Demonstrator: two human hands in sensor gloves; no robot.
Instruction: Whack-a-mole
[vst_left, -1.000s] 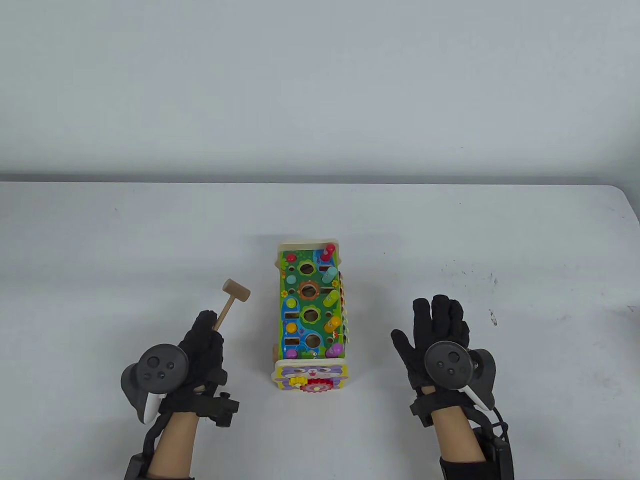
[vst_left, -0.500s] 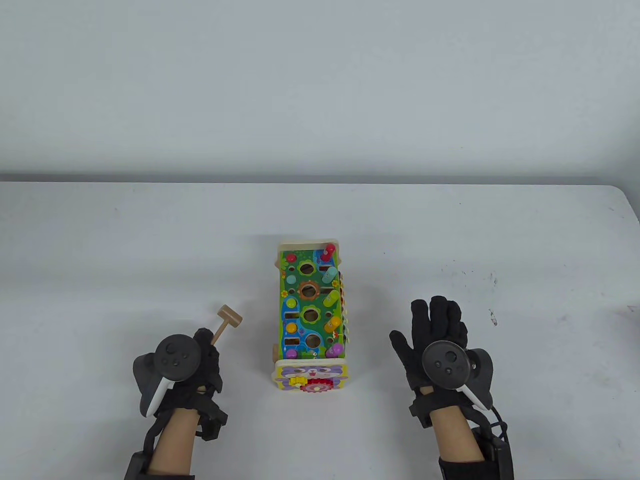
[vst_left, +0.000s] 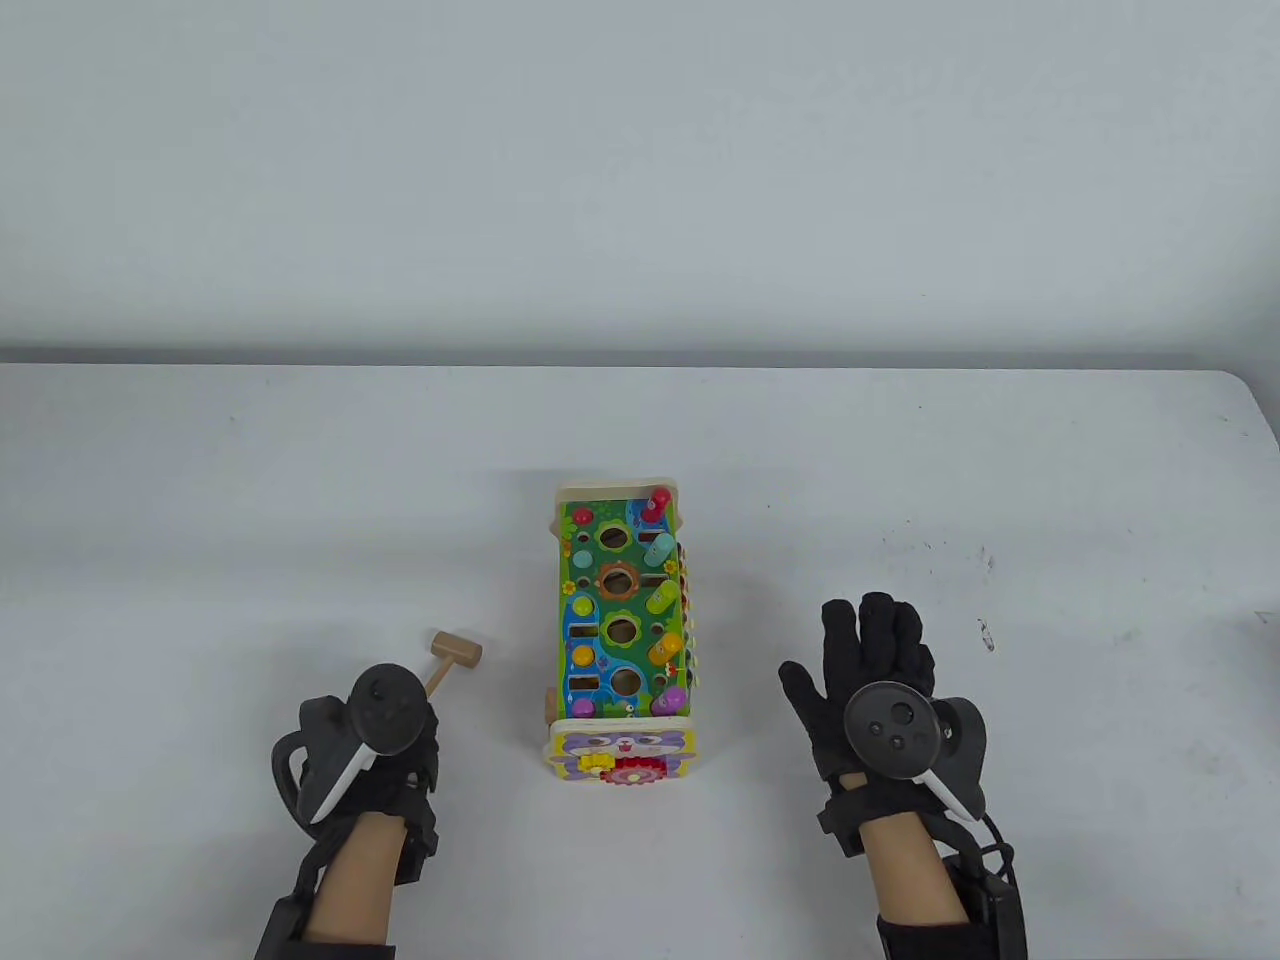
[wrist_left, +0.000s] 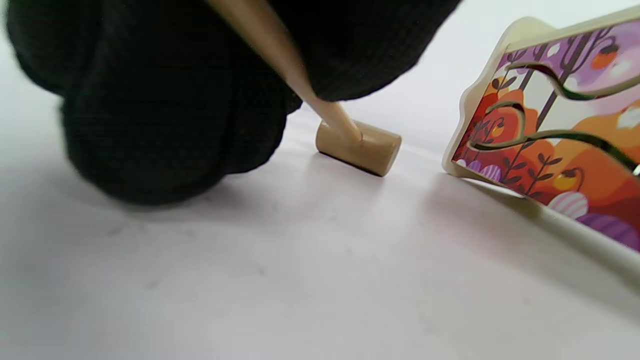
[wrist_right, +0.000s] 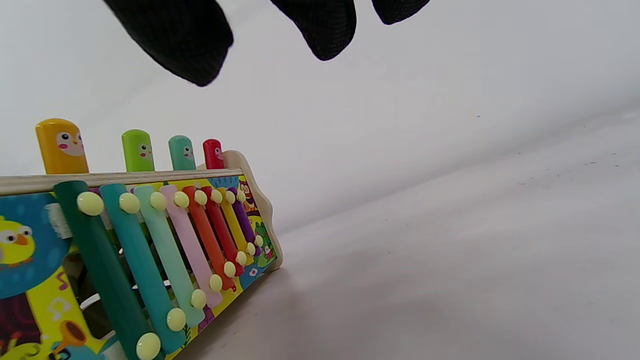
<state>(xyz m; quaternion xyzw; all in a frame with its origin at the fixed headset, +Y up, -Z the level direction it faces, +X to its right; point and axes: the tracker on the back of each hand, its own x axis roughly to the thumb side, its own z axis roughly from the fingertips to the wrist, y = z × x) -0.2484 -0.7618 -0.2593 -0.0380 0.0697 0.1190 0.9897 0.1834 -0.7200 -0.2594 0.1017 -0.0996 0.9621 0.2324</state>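
Note:
The colourful whack-a-mole toy box (vst_left: 622, 632) stands mid-table, with several pegs (vst_left: 663, 600) raised along its right side. My left hand (vst_left: 395, 735) is left of the box and grips the handle of a small wooden hammer (vst_left: 452, 655). In the left wrist view the hammer head (wrist_left: 359, 147) lies on the table, near the box's side panel (wrist_left: 555, 145). My right hand (vst_left: 870, 670) lies flat and open on the table right of the box, holding nothing. The right wrist view shows my fingertips (wrist_right: 327, 35) above the box's xylophone side (wrist_right: 165, 250).
The white table (vst_left: 900, 480) spreads around the box, with some dark specks (vst_left: 985, 600) at the right. Its right edge curves near the frame's side. A grey wall stands behind.
My left hand has drawn back toward me and lowered the hammer; its head has come down from the air to the table. The right hand has not moved.

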